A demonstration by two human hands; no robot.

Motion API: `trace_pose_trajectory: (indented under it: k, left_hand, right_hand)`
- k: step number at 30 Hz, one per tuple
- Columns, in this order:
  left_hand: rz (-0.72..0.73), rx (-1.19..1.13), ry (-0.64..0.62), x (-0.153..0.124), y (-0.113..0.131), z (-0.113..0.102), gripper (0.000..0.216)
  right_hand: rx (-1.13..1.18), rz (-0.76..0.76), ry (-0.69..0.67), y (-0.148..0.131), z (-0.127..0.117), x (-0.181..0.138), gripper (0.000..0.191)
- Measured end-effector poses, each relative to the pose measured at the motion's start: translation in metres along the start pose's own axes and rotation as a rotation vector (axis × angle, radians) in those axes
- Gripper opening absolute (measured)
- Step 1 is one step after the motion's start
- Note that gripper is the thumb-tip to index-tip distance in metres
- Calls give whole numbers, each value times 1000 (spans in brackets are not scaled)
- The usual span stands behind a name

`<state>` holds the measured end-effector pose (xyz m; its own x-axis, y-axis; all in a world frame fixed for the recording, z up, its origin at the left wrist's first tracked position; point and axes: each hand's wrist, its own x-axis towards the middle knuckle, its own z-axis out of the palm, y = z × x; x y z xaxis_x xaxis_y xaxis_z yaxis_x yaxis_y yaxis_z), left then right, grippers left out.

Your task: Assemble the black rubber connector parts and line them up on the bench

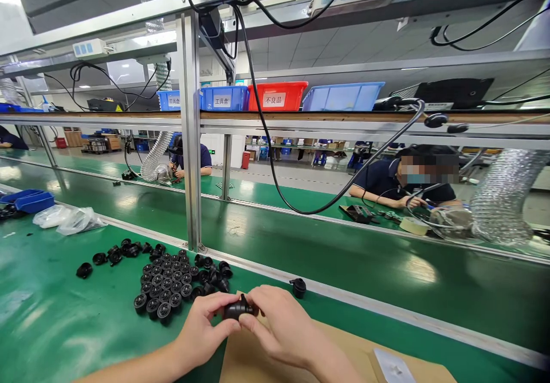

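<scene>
Between my two hands I hold a small black plastic part (pixel 235 311) with a round body and a short spout on top. My left hand (pixel 204 328) grips its left end between thumb and fingers. Fingers and thumb of my right hand (pixel 286 325) close on its right end, hiding that side. Below the hands lies a brown cardboard sheet (pixel 253 357). Left of them, several similar black parts (pixel 165 282) stand in a tight cluster, with others loose around it. A single black spouted part (pixel 298 288) sits just beyond my right hand.
A pale metallic block (pixel 392 366) lies on the cardboard. Blue trays (pixel 32 200) and plastic bags (pixel 71 218) lie at left. A metal post (pixel 192 142) rises ahead; a black cable (pixel 275 182) hangs beside it. Two co-workers sit across the green conveyor belt (pixel 322 245).
</scene>
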<state>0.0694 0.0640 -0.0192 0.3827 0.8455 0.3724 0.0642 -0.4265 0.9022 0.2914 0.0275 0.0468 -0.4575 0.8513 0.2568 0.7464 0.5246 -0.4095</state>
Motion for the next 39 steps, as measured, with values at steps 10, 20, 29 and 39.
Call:
trace_pose_trajectory:
  k: [10,20,29,39]
  left_hand:
    - [57,60,32,-4,-13,-1,54]
    - [399,664,-17,18,3,-35,85]
    - [-11,1234,-186,19,15,-51,56]
    - [89,1008,-153,10,15,-26,29]
  right_hand:
    - [31,4,-7,-3,-4,-5,15]
    - [25,353,50,20,0,9,45]
    - [-423,338,-39,86,-1,1,14]
    - [-107,209,-38,63,7,-3,46]
